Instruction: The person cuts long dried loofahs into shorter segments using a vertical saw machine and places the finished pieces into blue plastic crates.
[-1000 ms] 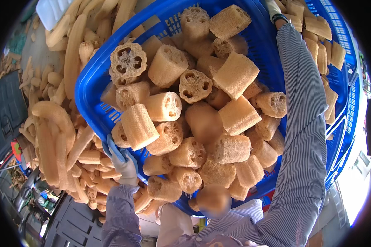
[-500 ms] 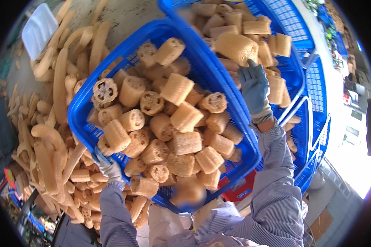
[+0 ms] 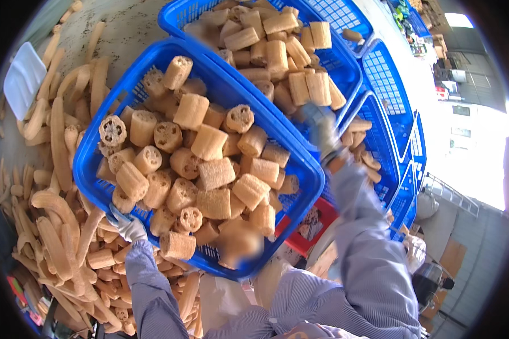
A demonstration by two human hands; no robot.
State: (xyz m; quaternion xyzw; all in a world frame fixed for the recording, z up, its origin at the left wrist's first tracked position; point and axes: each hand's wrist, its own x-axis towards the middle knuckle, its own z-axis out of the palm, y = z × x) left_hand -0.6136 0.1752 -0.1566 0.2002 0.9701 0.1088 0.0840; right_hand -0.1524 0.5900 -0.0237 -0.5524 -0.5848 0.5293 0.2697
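Observation:
A blue plastic basket [image 3: 90, 186] full of cut loofah pieces [image 3: 212, 141] lies in front of me. At its near left edge my left hand [image 3: 130, 227], in a grey-blue and white glove, is closed over the rim. My right hand [image 3: 321, 129], gloved the same way, is beyond the basket's right side, by the near corner of a second blue basket [image 3: 353, 79]. Motion smears its fingers, so their grip cannot be made out. Loofah pieces [image 3: 308, 87] in that second basket lie just beyond the hand.
Long uncut loofahs [image 3: 56, 226] are heaped on the left, near a white plastic tray [image 3: 24, 82]. More blue baskets [image 3: 382, 73] stand at the right, one holding loofah pieces [image 3: 356, 135]. A red crate [image 3: 328, 212] shows below the front basket's right end.
The view has shifted, so the baskets appear further left. My right hand, spread open beside a large loofah piece before, has drawn back nearer to me. My left hand stays on the rim.

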